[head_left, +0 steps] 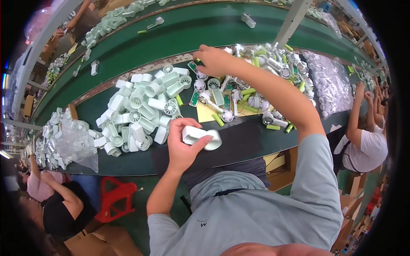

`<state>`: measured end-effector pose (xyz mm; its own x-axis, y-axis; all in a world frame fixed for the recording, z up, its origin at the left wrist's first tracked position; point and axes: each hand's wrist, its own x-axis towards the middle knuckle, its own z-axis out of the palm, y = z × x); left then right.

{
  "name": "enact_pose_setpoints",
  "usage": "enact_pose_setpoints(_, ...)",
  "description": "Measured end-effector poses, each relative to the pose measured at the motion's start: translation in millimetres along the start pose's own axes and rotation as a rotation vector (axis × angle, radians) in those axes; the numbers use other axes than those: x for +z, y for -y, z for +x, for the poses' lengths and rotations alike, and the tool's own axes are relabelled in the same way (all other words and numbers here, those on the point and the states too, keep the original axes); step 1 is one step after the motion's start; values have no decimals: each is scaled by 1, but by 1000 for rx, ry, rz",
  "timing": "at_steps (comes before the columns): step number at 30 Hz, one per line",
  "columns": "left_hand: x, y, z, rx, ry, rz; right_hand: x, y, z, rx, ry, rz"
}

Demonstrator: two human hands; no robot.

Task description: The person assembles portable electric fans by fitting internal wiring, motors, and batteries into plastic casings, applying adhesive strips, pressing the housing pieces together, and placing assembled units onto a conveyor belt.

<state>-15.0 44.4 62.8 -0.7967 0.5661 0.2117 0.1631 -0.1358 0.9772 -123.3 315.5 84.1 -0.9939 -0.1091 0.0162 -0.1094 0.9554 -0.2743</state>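
My left hand (183,143) is closed around a pale green plastic fan casing (194,135), its round end pointing right, above a black mat (239,145) at the table's near edge. Further off, my right hand (213,62) is bent over the left side of a heap of fan parts, fingers and thumb pinching at a small green circuit board (193,67). Its fingertips partly hide what they grip. Silver motors (227,115), green cylindrical batteries (218,119) and more boards lie just below that hand, partly on a yellow sheet (206,114).
Left of my hands is a pile of pale green casings (136,111). Bags of white parts (326,83) lie at right and far left. Beyond a worn ledge runs a green conveyor belt (205,27) with scattered pieces. A metal post (292,21) rises behind the heap. Co-workers sit on both sides; a red stool (115,199) stands lower left.
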Motion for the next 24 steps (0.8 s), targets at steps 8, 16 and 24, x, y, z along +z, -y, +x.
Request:
enact_pose_setpoints(8, 29, 13, -17, -672, -148, -625, 17, -27, 60, -393, 225, -196)
enact_pose_setpoints(16, 38, 27, -24, -723, -205, -734, 17, -35, 61, -646, 130, -425)
enact_pose_setpoints(24, 23, 39, -20, -437, -98, -458, -50, -16, -33, -240, -332, 720)
